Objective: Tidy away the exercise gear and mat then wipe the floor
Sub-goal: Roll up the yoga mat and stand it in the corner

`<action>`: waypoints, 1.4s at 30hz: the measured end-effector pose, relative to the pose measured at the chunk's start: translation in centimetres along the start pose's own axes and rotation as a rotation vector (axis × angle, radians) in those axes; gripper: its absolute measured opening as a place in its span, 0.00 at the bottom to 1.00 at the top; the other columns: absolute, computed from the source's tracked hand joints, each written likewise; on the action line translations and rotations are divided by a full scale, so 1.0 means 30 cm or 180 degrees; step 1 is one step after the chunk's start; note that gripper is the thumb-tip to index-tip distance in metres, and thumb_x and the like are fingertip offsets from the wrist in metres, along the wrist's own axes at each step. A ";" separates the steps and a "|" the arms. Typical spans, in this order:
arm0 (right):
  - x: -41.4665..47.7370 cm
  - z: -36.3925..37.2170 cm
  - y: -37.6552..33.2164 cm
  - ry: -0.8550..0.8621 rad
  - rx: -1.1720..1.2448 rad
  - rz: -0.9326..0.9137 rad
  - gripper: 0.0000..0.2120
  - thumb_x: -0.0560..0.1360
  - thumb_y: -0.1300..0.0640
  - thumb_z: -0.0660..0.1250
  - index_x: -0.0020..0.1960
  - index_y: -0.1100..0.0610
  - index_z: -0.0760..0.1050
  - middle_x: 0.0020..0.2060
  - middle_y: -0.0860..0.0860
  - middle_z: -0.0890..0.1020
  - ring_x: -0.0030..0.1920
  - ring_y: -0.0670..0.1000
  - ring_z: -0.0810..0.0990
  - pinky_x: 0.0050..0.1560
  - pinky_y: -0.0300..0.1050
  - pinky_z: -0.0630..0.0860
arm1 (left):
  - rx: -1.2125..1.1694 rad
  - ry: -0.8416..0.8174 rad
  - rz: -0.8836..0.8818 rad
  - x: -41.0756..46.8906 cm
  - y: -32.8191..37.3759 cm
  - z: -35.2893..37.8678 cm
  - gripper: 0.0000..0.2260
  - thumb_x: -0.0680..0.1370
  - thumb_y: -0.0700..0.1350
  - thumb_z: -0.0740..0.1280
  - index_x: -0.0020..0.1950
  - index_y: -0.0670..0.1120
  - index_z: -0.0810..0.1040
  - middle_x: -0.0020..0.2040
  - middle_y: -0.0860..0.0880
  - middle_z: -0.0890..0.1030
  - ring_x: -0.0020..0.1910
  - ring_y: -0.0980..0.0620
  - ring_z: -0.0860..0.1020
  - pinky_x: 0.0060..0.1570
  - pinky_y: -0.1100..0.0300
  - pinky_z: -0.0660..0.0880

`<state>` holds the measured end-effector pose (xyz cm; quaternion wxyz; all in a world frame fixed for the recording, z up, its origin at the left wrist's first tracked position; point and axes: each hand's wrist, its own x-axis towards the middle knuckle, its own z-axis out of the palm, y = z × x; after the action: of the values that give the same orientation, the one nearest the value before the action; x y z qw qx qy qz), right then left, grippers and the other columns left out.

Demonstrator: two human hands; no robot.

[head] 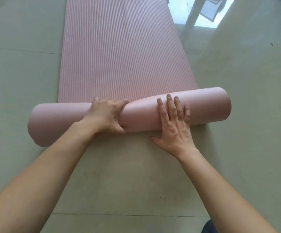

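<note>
**Position.** The pink mat lay lengthwise on the floor, its ribbed face up, and ran away from the person toward the far side of the floor. Its near end was wound into a roll that lay across the mat's width. Most of the mat's length was not yet rolled.

**Grip.**
- The left hand gripped the roll near its middle. The fingers curled over the far side, the thumb pressed into the near side, and the foam was visibly pinched in.
- The right hand lay flat on top of the roll, fingers straight and spread, holding nothing. Its thumb pointed out to the side, low over the floor.

**Condition.** The roll was uneven. Its left end flared wide and sat nearer the person, overhanging the mat's left edge. Its right end was narrower.

**Procedure (judged).**
1. Square the roll to the mat's long edges before advancing.
2. Draw the loose left end back and tighten it.
3. Place the hands well apart, toward either end, and apply equal pressure.
4. Push forward in short, even strokes.

**Caution.** Squeezing at the centre would likely worsen the cone and let the turns telescope.
</note>
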<state>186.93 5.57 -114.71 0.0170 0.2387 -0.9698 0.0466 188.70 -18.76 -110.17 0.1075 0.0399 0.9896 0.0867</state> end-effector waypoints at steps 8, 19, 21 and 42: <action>0.140 -0.091 0.019 -0.0338 0.0015 -0.0098 0.59 0.55 0.26 0.73 0.79 0.47 0.57 0.69 0.53 0.73 0.69 0.59 0.70 0.75 0.58 0.56 | 0.0049 0.0511 0.0052 -0.073 0.021 0.040 0.37 0.69 0.55 0.63 0.77 0.49 0.61 0.77 0.41 0.58 0.76 0.42 0.55 0.73 0.39 0.53; 0.085 -0.041 0.023 -0.0382 0.0066 -0.0092 0.59 0.65 0.34 0.73 0.81 0.51 0.40 0.80 0.58 0.40 0.80 0.59 0.37 0.78 0.62 0.38 | 0.0617 0.0603 -0.0353 0.035 0.029 0.108 0.42 0.64 0.55 0.75 0.75 0.52 0.63 0.69 0.47 0.74 0.67 0.44 0.71 0.68 0.40 0.59; 0.076 -0.047 0.029 -0.0463 -0.0048 -0.0140 0.65 0.61 0.34 0.76 0.80 0.48 0.35 0.80 0.57 0.39 0.80 0.60 0.36 0.78 0.62 0.37 | 0.0378 0.0458 -0.0313 0.043 0.028 0.046 0.37 0.64 0.57 0.73 0.72 0.56 0.66 0.62 0.50 0.79 0.61 0.46 0.75 0.65 0.46 0.64; 0.067 -0.156 0.021 -0.0209 0.0600 -0.0135 0.44 0.68 0.26 0.61 0.77 0.48 0.62 0.76 0.54 0.65 0.76 0.58 0.62 0.78 0.59 0.54 | 0.0308 -0.0353 -0.0147 0.022 -0.010 -0.037 0.47 0.57 0.70 0.72 0.73 0.59 0.62 0.61 0.51 0.78 0.60 0.47 0.76 0.61 0.49 0.71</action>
<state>184.90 5.65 -110.00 -0.0363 0.2610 -0.9559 0.1295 187.78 -19.19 -109.31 0.1621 0.0270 0.9858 0.0339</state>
